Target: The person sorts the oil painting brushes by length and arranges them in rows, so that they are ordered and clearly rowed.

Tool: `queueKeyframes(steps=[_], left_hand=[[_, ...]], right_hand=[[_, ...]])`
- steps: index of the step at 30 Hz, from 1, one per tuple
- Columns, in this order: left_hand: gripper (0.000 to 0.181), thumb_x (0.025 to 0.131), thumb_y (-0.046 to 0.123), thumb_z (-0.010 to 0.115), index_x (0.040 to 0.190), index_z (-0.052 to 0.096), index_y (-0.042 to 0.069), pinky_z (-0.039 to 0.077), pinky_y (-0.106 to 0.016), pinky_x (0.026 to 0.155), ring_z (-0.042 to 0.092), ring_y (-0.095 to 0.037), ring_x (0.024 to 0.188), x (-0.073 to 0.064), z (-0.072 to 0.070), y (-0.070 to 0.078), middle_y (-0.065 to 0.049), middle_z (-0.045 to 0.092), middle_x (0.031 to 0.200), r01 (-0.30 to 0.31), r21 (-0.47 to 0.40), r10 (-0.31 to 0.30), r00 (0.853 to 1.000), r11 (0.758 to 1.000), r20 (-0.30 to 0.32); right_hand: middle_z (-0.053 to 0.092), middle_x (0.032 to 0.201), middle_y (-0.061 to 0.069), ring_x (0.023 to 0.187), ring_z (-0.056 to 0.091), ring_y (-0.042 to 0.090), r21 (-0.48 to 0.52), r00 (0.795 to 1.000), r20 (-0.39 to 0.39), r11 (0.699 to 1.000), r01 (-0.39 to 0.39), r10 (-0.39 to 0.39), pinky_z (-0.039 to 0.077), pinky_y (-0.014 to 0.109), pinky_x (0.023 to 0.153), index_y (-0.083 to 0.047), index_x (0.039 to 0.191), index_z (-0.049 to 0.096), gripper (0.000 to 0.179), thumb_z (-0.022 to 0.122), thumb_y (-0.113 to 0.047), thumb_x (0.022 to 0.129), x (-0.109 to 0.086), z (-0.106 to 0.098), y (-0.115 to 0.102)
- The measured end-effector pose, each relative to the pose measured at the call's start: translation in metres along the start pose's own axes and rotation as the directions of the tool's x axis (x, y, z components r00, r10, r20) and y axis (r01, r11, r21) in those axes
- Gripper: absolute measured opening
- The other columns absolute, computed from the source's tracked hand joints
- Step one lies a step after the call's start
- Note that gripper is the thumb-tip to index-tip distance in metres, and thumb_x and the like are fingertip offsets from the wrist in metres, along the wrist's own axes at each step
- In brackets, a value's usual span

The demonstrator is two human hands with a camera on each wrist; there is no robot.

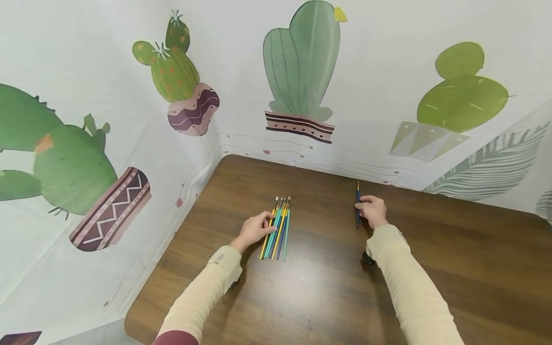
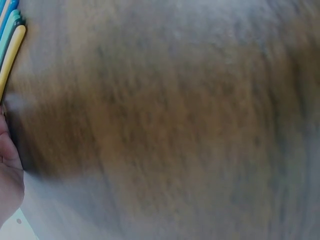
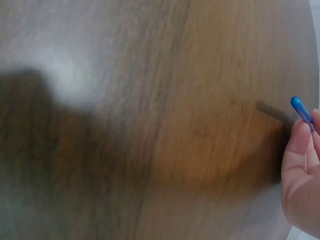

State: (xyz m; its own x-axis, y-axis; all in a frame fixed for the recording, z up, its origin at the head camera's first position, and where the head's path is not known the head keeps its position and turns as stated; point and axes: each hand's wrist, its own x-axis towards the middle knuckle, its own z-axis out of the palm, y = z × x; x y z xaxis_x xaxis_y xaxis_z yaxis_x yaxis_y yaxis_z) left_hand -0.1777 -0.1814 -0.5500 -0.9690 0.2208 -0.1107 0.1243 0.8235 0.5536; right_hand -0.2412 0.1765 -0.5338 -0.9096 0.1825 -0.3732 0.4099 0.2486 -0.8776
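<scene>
Several paintbrushes (image 1: 280, 235) with yellow, teal and dark blue handles lie side by side on the brown table (image 1: 319, 297), their bristles pointing to the far side. My left hand (image 1: 254, 229) rests at the left side of this group, thumb and forefinger apart over the nearest handles. At the left edge of the left wrist view, part of that hand (image 2: 7, 160) shows below a yellow handle (image 2: 11, 57). Farther right, my right hand (image 1: 373, 210) pinches a dark blue paintbrush (image 1: 357, 195) between thumb and fingers. Its rounded blue end (image 3: 298, 105) pokes out above the fingertips, with a shadow on the wood beside it.
A white wall covering (image 1: 241, 86) printed with cacti rises behind the table and along its left side. The table's far edge (image 1: 302, 167) runs just beyond the brush in my right hand. Light glares off the wood between the two arms.
</scene>
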Motion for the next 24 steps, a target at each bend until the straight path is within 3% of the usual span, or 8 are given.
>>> queueKeyframes(steps=[11,21,24], left_hand=[[0.035,0.079,0.033,0.064,0.107,0.053,0.015,0.034,-0.021,0.053,0.043,-0.007,0.055,0.0,0.0,0.0,0.005,0.05,0.067,0.006,-0.002,-0.006,1.0,1.0,-0.001],[0.035,0.079,0.033,0.064,0.107,0.053,0.015,0.034,-0.021,0.054,0.043,-0.007,0.055,0.0,0.0,0.001,0.005,0.05,0.066,-0.002,-0.004,0.002,1.0,1.0,-0.001],[0.034,0.079,0.033,0.064,0.106,0.053,0.015,0.034,-0.021,0.053,0.043,-0.007,0.055,-0.001,0.0,0.0,0.005,0.049,0.066,0.0,-0.009,0.0,1.0,1.0,0.0]], right_hand=[[0.063,0.074,0.011,0.047,0.051,0.001,-0.201,0.992,-0.082,0.977,0.076,-0.094,0.045,0.018,0.049,0.006,0.104,0.058,0.029,0.062,-0.006,0.078,-0.001,0.011,-0.002],[0.064,0.067,0.008,0.046,0.05,0.0,-0.281,0.984,-0.113,0.954,0.101,-0.138,0.044,0.02,0.048,0.004,0.098,0.06,0.026,0.064,-0.014,0.079,-0.004,0.012,0.002],[0.064,0.071,0.01,0.046,0.051,0.001,-0.264,0.983,-0.112,0.958,0.113,-0.146,0.045,0.019,0.047,0.003,0.099,0.06,0.027,0.063,-0.016,0.08,-0.003,0.012,0.007]])
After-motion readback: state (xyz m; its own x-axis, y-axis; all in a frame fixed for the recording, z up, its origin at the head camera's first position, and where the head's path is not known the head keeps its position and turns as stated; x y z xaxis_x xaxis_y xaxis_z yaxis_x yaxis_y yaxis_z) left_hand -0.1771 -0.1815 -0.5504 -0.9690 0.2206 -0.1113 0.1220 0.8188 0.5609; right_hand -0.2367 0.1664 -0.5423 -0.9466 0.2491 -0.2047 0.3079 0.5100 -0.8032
